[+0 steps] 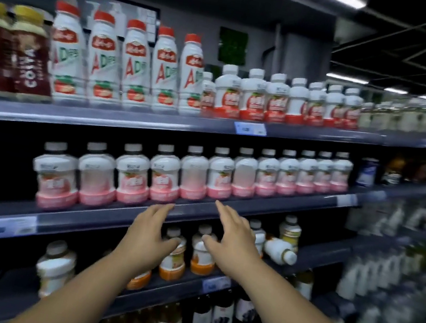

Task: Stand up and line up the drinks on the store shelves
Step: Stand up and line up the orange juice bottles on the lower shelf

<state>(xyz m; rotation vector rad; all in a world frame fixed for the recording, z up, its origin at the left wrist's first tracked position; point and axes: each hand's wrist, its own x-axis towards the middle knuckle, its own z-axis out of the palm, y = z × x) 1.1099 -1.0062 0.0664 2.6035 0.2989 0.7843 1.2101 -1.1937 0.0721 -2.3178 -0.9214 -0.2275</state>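
One drink is down: a white bottle (277, 249) on its side on the 3rd shelf (316, 259), rt of centre. Its cap (290, 257) points rt & a bit toward me, so the long axis runs roughly along the shelf front, not front-to-back. An upright bottle (290, 230) stands just behind it.

My rt hand (232, 239) is the nearer one by far; the fallen bottle lies just to its rt. Fingers are straight & spread, holding nothing. My L hand (152, 233) is likewise spread & empty, further left, in front of the orange-based bottles (202, 252). Can't tell if its thumb touches one. Both hands hover just below the edge of the shelf w/ the pink row (164, 178), which stands upright & in line.

Next, I reckon: swing the rt hand rt, wrap the body from above, tip the base down so the cap comes up, then slide it in line w/ its neighbours. Risk: it's round & near the front edge, so a nudge could roll it off.
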